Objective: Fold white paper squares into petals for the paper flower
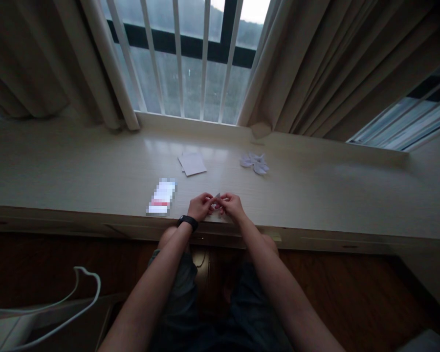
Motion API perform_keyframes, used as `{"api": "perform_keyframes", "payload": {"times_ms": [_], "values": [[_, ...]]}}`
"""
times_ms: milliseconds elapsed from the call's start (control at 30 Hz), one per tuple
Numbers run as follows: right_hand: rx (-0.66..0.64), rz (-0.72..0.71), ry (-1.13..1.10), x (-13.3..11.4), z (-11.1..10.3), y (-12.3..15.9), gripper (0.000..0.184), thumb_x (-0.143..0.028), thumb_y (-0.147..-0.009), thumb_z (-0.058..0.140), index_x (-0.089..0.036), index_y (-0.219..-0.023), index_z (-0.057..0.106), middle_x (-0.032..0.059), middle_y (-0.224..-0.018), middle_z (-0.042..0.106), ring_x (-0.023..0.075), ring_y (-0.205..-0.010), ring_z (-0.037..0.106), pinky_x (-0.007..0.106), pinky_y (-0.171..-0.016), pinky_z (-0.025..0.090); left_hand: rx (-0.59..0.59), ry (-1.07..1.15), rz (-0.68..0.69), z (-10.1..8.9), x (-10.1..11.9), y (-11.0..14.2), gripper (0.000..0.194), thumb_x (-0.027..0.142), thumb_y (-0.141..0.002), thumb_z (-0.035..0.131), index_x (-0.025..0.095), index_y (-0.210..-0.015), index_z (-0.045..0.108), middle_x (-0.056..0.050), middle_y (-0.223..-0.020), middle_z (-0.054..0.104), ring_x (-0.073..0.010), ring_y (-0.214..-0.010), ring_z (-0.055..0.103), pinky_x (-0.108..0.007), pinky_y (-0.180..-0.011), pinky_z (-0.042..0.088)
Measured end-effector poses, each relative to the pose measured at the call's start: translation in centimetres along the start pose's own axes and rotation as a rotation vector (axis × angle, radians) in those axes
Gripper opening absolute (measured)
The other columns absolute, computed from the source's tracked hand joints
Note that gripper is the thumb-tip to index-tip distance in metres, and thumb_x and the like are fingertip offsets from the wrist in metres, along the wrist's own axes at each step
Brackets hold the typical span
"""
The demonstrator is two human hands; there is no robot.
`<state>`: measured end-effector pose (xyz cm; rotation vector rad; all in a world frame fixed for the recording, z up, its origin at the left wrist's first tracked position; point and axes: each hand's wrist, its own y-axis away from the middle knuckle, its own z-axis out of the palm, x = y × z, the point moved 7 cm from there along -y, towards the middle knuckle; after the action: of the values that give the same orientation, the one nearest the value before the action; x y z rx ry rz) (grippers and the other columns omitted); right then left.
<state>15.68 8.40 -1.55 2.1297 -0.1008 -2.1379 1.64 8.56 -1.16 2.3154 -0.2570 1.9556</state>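
Observation:
My left hand (201, 206) and my right hand (231, 205) meet near the front edge of a pale window ledge (95, 171). Both pinch a small folded piece of paper (216, 197) between their fingertips. A black band sits on my left wrist (187, 221). A small stack of white paper squares (192, 163) lies farther back, towards the window. A little pile of folded paper shapes (255, 163) rests to the right of that stack.
A blurred white and red card or packet (162, 197) lies left of my hands. Curtains (315, 73) hang on both sides of a barred window (190, 63). A white cable (84, 288) loops at lower left over the dark wooden floor.

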Motion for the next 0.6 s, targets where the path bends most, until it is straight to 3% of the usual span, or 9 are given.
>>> {"api": "perform_keyframes", "payload": {"times_ms": [200, 333, 500, 600], "values": [[-0.063, -0.013, -0.056, 0.32, -0.13, -0.02, 0.052, -0.064, -0.057, 0.077, -0.016, -0.071, 0.061, 0.0093, -0.069, 0.072, 0.017, -0.052, 0.065, 0.02, -0.036, 0.035, -0.009, -0.02, -0.025, 0.11, -0.43, 0.03, 0.038, 0.051, -0.078, 0.066, 0.017, -0.093, 0.068, -0.005, -0.074, 0.072, -0.0143, -0.059, 0.067, -0.022, -0.049, 0.053], [-0.055, -0.043, -0.079, 0.06, -0.34, 0.17, 0.048, -0.06, -0.06, 0.077, -0.015, -0.07, 0.062, 0.0078, -0.069, 0.072, 0.0156, -0.053, 0.065, 0.019, -0.037, 0.037, 0.004, 0.026, -0.029, 0.13, -0.87, -0.13, 0.037, 0.048, -0.076, 0.069, 0.015, -0.093, 0.071, -0.006, -0.073, 0.072, -0.0159, -0.058, 0.068, -0.023, -0.05, 0.053], [-0.042, -0.012, -0.126, 0.13, -0.45, 0.4, 0.047, -0.056, -0.061, 0.078, -0.017, -0.082, 0.063, 0.0052, -0.073, 0.073, 0.015, -0.054, 0.066, 0.018, -0.04, 0.041, -0.006, 0.12, -0.042, 0.14, -0.42, -0.02, 0.038, 0.048, -0.072, 0.072, 0.013, -0.088, 0.073, -0.008, -0.079, 0.074, -0.0172, -0.062, 0.068, -0.025, -0.051, 0.054], [-0.023, -0.018, -0.146, 0.17, -0.58, 0.36, 0.046, -0.056, -0.059, 0.079, -0.017, -0.076, 0.061, 0.005, -0.068, 0.071, 0.0129, -0.049, 0.062, 0.018, -0.039, 0.039, 0.008, 0.103, -0.047, 0.01, -0.3, 0.02, 0.037, 0.047, -0.072, 0.072, 0.013, -0.086, 0.073, -0.007, -0.073, 0.072, -0.0156, -0.059, 0.066, -0.024, -0.05, 0.053]]}}
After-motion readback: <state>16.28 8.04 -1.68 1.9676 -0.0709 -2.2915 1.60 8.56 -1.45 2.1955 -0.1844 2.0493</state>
